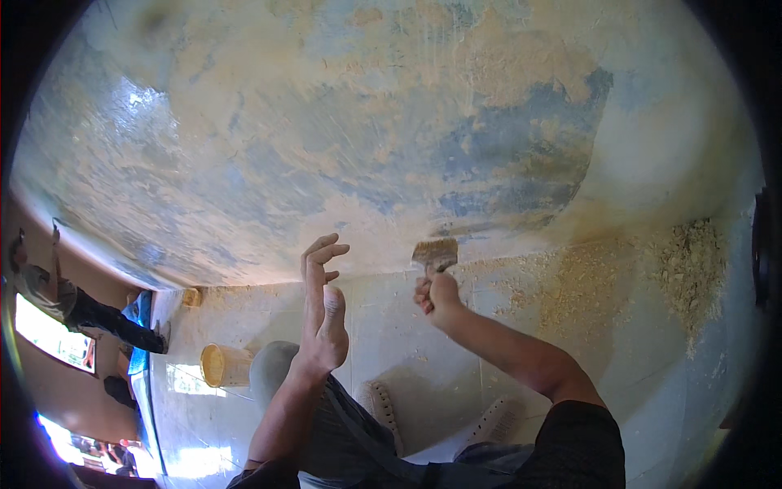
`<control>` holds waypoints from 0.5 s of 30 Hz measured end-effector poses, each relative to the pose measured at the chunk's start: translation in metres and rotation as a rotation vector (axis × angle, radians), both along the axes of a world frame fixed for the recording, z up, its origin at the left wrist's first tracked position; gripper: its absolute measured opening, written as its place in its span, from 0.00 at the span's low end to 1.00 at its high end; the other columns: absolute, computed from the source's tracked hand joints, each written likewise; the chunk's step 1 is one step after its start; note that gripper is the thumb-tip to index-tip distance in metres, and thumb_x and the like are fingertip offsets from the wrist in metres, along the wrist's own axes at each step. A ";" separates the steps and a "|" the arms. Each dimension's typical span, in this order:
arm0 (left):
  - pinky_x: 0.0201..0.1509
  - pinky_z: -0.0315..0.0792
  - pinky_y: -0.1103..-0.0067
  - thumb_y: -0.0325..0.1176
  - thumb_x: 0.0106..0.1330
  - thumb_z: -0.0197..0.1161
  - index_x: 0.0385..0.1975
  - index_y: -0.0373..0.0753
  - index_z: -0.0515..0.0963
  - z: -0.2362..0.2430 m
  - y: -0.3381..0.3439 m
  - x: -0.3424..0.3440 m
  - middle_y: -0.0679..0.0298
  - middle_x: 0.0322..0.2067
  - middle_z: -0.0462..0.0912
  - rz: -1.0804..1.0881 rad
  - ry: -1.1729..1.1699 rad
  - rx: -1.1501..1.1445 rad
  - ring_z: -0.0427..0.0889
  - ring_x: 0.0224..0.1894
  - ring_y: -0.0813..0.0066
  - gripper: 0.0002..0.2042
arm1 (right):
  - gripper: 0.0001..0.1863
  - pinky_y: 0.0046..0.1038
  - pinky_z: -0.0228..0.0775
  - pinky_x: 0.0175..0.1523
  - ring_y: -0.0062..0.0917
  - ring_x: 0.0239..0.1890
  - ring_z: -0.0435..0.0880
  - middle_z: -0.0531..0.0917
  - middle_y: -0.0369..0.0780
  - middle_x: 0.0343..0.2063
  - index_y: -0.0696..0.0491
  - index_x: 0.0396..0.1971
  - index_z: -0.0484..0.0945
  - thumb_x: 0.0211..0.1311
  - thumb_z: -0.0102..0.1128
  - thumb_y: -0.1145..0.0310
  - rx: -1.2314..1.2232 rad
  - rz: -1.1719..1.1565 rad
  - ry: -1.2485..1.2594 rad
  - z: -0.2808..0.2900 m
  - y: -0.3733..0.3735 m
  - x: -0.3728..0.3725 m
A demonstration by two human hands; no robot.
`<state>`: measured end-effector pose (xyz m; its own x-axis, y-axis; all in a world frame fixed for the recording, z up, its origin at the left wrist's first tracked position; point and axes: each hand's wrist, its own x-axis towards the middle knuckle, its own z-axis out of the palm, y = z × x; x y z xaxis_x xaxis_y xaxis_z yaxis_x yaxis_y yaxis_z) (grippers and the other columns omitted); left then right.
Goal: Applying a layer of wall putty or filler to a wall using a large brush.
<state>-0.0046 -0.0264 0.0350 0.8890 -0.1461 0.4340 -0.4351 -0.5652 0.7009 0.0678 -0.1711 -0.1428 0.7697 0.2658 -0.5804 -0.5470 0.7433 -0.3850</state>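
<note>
Beside the foot of a broad, patchy blue-and-cream plastered wall (326, 147), the right grip (440, 295) holds a flat, wide brush (436, 250) with tan bristles.

That grip is closed in a fist around the brush's handle, bristles pointing toward the wall's lower edge; I cannot tell whether they touch it. The left grip (324, 310) is raised before the wall, loosely open, fingers slightly bent and thumb apart. Crumbly yellowish debris (580, 285) lies along the wall's foot on the pale grey floor (383, 318), heaviest toward its right side. Toward the wall's left side are a round yellow bucket (236, 367) and another person in dark trousers (106, 318).
</note>
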 end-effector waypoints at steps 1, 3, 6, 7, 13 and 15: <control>0.61 0.59 0.62 0.61 0.70 0.33 0.57 0.37 0.64 0.002 0.001 -0.002 0.49 0.62 0.60 0.003 -0.003 0.000 0.60 0.63 0.55 0.33 | 0.13 0.22 0.50 0.14 0.18 0.11 0.62 0.63 0.32 0.12 0.49 0.27 0.62 0.73 0.44 0.60 0.050 -0.001 -0.009 0.011 -0.009 0.006; 0.61 0.59 0.62 0.61 0.70 0.33 0.57 0.37 0.64 0.004 0.002 -0.002 0.49 0.62 0.59 0.010 -0.012 -0.010 0.60 0.63 0.55 0.32 | 0.09 0.20 0.46 0.15 0.15 0.14 0.58 0.61 0.31 0.17 0.47 0.29 0.59 0.70 0.46 0.66 0.131 -0.161 -0.096 0.045 -0.030 0.034; 0.61 0.60 0.63 0.61 0.70 0.33 0.57 0.37 0.64 0.000 0.009 0.001 0.49 0.62 0.59 0.010 -0.009 -0.001 0.60 0.63 0.55 0.32 | 0.05 0.18 0.49 0.17 0.13 0.16 0.58 0.65 0.30 0.20 0.50 0.35 0.63 0.68 0.48 0.69 0.151 -0.134 -0.392 0.149 -0.059 0.017; 0.61 0.60 0.63 0.61 0.70 0.33 0.57 0.37 0.64 0.000 0.011 0.003 0.49 0.62 0.59 0.002 -0.010 0.001 0.60 0.63 0.55 0.32 | 0.04 0.17 0.52 0.18 0.11 0.17 0.58 0.67 0.30 0.23 0.52 0.38 0.65 0.69 0.48 0.69 0.045 -0.106 -0.521 0.177 -0.061 0.008; 0.61 0.60 0.63 0.61 0.71 0.32 0.58 0.39 0.65 -0.008 0.020 0.006 0.51 0.63 0.59 0.045 0.011 0.034 0.60 0.64 0.57 0.32 | 0.07 0.16 0.55 0.18 0.11 0.18 0.61 0.68 0.31 0.25 0.51 0.42 0.64 0.69 0.48 0.69 0.222 -0.061 -0.915 0.259 -0.075 0.017; 0.61 0.60 0.63 0.60 0.71 0.31 0.58 0.39 0.65 -0.011 0.027 0.006 0.51 0.63 0.60 0.054 0.013 0.036 0.60 0.64 0.57 0.32 | 0.07 0.16 0.55 0.16 0.11 0.17 0.62 0.69 0.32 0.26 0.52 0.42 0.63 0.69 0.49 0.69 0.157 -0.072 -0.956 0.272 -0.067 0.015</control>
